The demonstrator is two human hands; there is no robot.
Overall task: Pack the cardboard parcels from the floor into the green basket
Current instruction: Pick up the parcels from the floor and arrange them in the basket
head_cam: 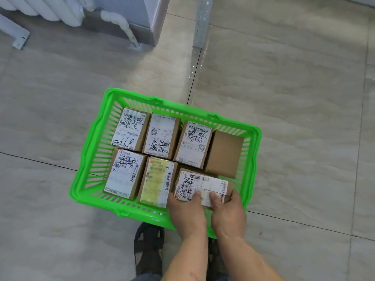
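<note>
Both hands, left hand (187, 211) and right hand (228, 212), are gripping the last parcel (203, 186), seating it lower right in the green basket (85, 187); next: press flat, release.

green slatted basket (95, 142), brown parcels (224, 154) with white labels (160, 134)

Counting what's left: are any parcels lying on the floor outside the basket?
No: every parcel in view sits inside the basket; the floor around it shows only tiles.

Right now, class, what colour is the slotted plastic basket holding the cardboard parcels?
Bright green slotted plastic basket, clearest in the head view.
</note>
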